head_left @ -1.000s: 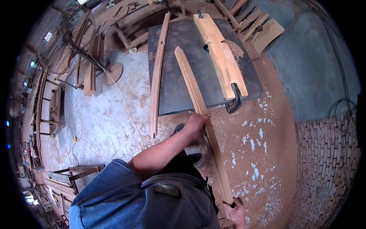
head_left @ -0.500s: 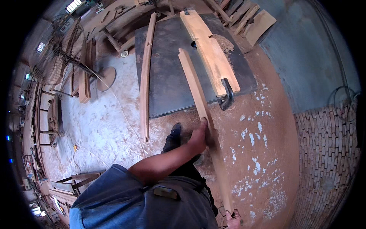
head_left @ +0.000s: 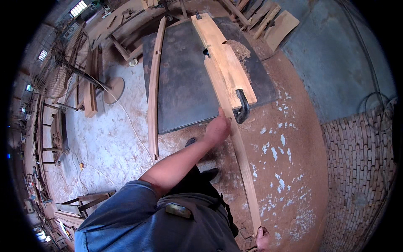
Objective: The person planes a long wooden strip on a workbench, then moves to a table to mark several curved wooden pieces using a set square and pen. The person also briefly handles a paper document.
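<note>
A long wooden strip (head_left: 242, 168) runs from the table toward me, held in both hands. My left hand (head_left: 218, 129) is wrapped round it near the table's front edge. My right hand (head_left: 262, 239), partly cut off by the lower edge of the view, grips its near end. The strip's far part lies along the left side of a wide pale board (head_left: 228, 63), seemingly against it. A black clamp (head_left: 242, 107) sits on that board's near end, and a second clamp (head_left: 198, 15) on its far end. Another wooden strip (head_left: 155, 88) rests along the table's left side, overhanging the front.
The dark tabletop (head_left: 180, 92) carries a heap of wood shavings (head_left: 239, 50) right of the board. A pedestal fan (head_left: 63, 63) stands at left, its cord across the floor. Offcuts (head_left: 282, 29) lean at the far right; a brick stack (head_left: 357, 168) lies at right.
The strip in my hands has moved right, from apart to alongside the clamped board. My left hand has gone a little forward with it. The view has shifted slightly.
</note>
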{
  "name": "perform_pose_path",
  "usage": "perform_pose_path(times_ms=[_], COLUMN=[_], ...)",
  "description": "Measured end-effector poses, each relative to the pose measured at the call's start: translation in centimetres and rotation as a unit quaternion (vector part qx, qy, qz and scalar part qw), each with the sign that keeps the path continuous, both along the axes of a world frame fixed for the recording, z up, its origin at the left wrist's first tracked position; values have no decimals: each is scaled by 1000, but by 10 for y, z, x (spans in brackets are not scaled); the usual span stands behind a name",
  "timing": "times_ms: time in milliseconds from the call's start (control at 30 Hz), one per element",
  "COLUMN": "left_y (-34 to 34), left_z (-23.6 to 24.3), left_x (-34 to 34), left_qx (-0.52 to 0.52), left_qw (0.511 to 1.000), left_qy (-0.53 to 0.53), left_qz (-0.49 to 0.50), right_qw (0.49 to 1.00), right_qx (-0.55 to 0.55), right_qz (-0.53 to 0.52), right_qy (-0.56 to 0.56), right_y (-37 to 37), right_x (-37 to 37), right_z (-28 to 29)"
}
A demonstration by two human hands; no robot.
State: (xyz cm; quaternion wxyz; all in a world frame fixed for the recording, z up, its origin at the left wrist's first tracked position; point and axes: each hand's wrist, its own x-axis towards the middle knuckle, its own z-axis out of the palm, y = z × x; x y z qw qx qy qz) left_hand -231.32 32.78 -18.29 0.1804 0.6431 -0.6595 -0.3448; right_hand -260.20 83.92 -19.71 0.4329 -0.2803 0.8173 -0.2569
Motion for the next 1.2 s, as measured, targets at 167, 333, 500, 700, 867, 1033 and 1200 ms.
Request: perform_pose_path(times_ms=[167, 333, 500, 700, 867, 1033, 1200], left_y=[-24, -44, -68, -88, -114, -152, -198], left_z=[23, 20, 14, 23, 17, 15, 11], left_x=[1, 13, 17, 20, 34, 46, 66], left_qx=[57, 40, 51, 54, 56, 52, 42], left_qw=[997, 998, 996, 996, 995, 996, 995], left_qy=[-56, -47, -73, -66, -83, -78, -89], left_qz=[-17, 7, 4, 11, 12, 10, 11], right_qw=[998, 992, 996, 993, 994, 995, 990], right_qx=[59, 65, 28, 46, 33, 56, 95], right_qz=[21, 90, 78, 94, 98, 76, 100], right_qy=[-15, 52, 32, 57, 42, 41, 36], right_y=[-49, -99, -114, -131, -170, -196, -242], right_x=[21, 43, 48, 54, 69, 80, 91], right_z=[38, 64, 57, 55, 68, 56, 55])
